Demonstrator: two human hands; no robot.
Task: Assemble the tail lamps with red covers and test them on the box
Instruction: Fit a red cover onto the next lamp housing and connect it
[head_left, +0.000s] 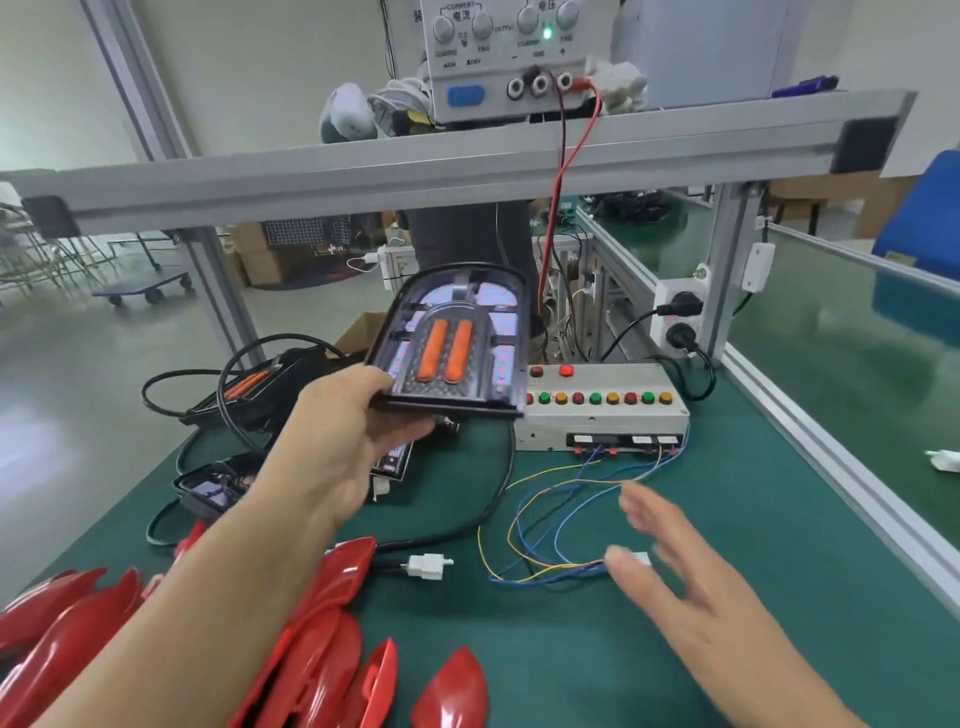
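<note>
Nearest, at 7 o'clock, a pile of shiny red covers (317, 649) lies on the green surface (571, 665). At 5 o'clock the right hand (691, 577) is spread wide, fingers apart and blurry, holding nothing. Its fingertips are at a small white plug (640, 559) on thin colored wires (524, 525); whether they touch it is hard to tell. Another white plug (427, 565) on a thick black cable (488, 499) lies near the middle.

The left hand (345, 436) grips the bottom edge of a black tail lamp (449, 343) and holds it up in the air, tilted. It has two orange strips inside and no red cover. More lamps (249, 389) lie at 9 o'clock.

At 2 o'clock sits the gray box (605, 408) with red, green and yellow buttons.

Far up at 12 o'clock, a power supply (506, 57) stands on a metal shelf (415, 166). It reads "CURRENT", "FINE" and "GND", and a green light is on.
</note>
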